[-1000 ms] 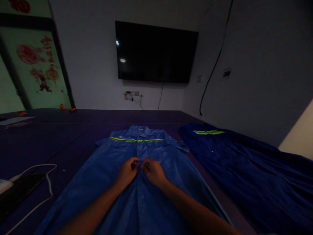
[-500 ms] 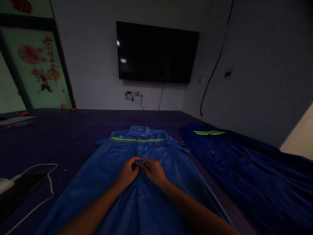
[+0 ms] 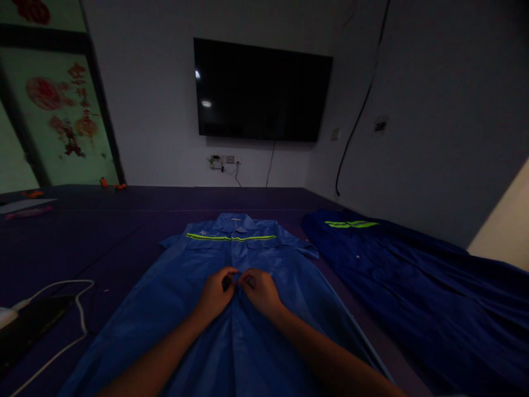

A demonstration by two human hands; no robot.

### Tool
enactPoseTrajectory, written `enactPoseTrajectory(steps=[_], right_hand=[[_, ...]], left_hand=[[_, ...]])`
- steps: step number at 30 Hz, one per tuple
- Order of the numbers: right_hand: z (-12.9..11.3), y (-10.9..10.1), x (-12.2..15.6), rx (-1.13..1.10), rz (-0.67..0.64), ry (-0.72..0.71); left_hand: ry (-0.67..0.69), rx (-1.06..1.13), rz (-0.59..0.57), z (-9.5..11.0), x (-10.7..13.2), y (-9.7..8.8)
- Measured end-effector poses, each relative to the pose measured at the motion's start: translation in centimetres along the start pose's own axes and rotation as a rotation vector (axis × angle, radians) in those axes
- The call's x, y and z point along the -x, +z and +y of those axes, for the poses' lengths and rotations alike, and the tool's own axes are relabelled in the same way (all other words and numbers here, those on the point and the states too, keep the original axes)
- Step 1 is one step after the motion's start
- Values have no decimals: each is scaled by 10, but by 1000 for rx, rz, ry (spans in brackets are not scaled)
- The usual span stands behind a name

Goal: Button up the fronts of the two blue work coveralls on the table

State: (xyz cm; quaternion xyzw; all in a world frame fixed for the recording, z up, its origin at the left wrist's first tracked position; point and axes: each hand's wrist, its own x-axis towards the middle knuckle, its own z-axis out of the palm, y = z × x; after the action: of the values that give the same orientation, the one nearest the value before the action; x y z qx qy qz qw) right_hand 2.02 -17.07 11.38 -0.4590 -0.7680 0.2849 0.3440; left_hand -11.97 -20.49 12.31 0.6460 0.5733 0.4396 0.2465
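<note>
A blue short-sleeved work shirt [image 3: 206,342] lies spread out, collar at the far end, with a yellow-green stripe [image 3: 252,238] across its chest. My left hand [image 3: 217,289] and my right hand [image 3: 259,288] meet over the front placket [image 3: 234,342], below the chest stripe. Both pinch the shirt there, thumbs and fingertips drawn together. Any button between the fingertips is hidden or too small to make out.
Darker blue garments [image 3: 397,292] with a yellow-green stripe lie at the right. On the left, a white cable [image 3: 82,309] runs by a dark flat object [image 3: 37,320]. A television [image 3: 260,91] hangs on the wall beyond the purple surface [image 3: 136,226].
Both hands stay pinched on the placket, with hardly any movement of the fingers. The whole view has shifted slightly.
</note>
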Motion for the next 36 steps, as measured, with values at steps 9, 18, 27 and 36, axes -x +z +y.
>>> enactPoseTrajectory(steps=[9,18,27,36], right_hand=[[1,0,-1,-75,15,34],[15,7,-8,-159,-18,76],[28,13,-16,-273,-59,135],[30,14,-16,-272,-51,137]], left_hand=[[-8,-5,-17,0,0,0],[-5,-17,-28,0,0,0],[8,-8,-26,-3,0,2],[0,-48,-32,-5,0,2]])
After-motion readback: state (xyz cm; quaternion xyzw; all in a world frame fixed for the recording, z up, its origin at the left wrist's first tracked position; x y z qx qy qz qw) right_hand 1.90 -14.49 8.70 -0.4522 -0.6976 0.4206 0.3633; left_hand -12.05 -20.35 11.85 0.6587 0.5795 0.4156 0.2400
